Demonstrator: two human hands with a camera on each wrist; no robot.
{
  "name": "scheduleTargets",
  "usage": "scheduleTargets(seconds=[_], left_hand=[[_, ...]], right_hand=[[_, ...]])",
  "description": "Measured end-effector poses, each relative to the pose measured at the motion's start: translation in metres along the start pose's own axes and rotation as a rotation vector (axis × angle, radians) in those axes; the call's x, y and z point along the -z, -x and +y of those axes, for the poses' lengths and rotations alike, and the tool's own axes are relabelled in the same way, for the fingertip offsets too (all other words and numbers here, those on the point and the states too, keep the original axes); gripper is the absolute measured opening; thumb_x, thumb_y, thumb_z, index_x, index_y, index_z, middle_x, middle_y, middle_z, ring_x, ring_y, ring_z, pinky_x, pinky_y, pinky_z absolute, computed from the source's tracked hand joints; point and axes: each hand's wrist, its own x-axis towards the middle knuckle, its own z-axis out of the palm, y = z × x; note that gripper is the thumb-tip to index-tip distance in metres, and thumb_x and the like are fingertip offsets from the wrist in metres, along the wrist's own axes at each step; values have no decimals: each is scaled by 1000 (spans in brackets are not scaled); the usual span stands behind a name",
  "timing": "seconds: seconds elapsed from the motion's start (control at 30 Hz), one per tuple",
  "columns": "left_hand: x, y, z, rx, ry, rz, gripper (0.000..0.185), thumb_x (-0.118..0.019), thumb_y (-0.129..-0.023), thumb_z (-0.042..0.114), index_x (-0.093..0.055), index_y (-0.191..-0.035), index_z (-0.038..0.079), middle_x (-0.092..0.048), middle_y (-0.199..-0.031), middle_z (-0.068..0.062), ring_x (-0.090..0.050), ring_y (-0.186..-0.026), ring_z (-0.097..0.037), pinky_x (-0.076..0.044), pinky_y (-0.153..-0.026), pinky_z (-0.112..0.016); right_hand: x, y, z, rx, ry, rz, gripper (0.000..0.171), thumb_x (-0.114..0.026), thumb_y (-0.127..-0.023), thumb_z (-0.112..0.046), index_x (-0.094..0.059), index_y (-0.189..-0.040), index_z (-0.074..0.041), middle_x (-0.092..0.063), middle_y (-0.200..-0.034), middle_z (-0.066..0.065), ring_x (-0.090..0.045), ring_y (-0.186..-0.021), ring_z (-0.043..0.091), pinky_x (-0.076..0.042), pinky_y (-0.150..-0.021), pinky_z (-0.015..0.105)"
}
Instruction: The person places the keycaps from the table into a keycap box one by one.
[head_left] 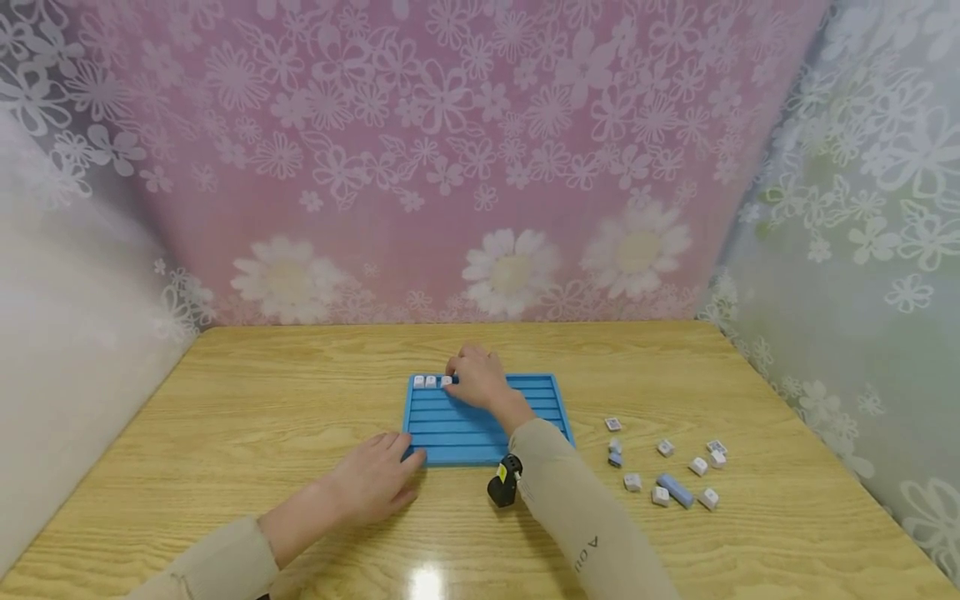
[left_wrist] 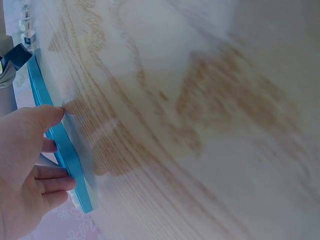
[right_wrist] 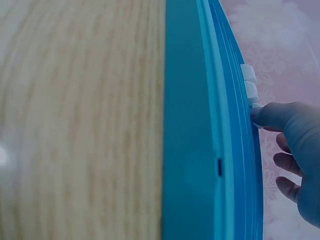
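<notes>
A blue tray (head_left: 457,452) with long raised ridges lies on the table. My right hand (head_left: 480,379) is over its far row, thumb and index finger pinching a white keycap (head_left: 447,381). Two more white keycaps (head_left: 424,382) sit side by side at the left end of that row, a small gap away from the pinched one. At the tray's near left corner, my left hand (head_left: 377,475) holds the edge, its thumb along the front side and its fingers round the left side. In the right wrist view the thumb (right_wrist: 275,116) partly covers the pinched keycap.
Several loose keycaps (head_left: 698,466), mostly white, lie scattered to the right of the tray. Among them is a long blue-grey keycap (head_left: 676,491). A black wrist camera (head_left: 504,483) sticks out from the right sleeve. Flowered cloth (head_left: 480,167) hangs behind the wooden table (head_left: 300,375).
</notes>
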Motion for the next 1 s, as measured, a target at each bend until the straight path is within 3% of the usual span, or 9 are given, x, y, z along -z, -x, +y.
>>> scheduleTargets(seconds=[0.37,0.8,1.0], left_hand=[[-3,0,0,-4,5,14,49,-56,-90,41,-52,-124,6,-50,-118,-15,-50,-110,-28,-43,-93,-40],[-2,-1,0,-7,0,19,48,-56,-91,41,-52,-124,6,-50,-117,-15,-50,-109,-27,-43,-93,-40],[-2,-1,0,-7,16,10,48,-56,-91,40,-52,-124,6,-50,-119,-15,-50,-110,-28,-43,-93,-41]], right_hand=[[-5,-3,2,-56,-58,-4,19,-67,-85,-33,-67,-98,-19,-52,-98,2,-48,-99,24,-39,-88,48],[-6,-4,3,-63,-82,8,17,-69,-84,-35,-68,-97,-23,-51,-90,-1,-47,-88,21,-40,-72,39],[-8,-5,4,-70,-80,-4,18,-68,-84,-37,-68,-97,-24,-52,-92,-1,-47,-91,22,-41,-76,40]])
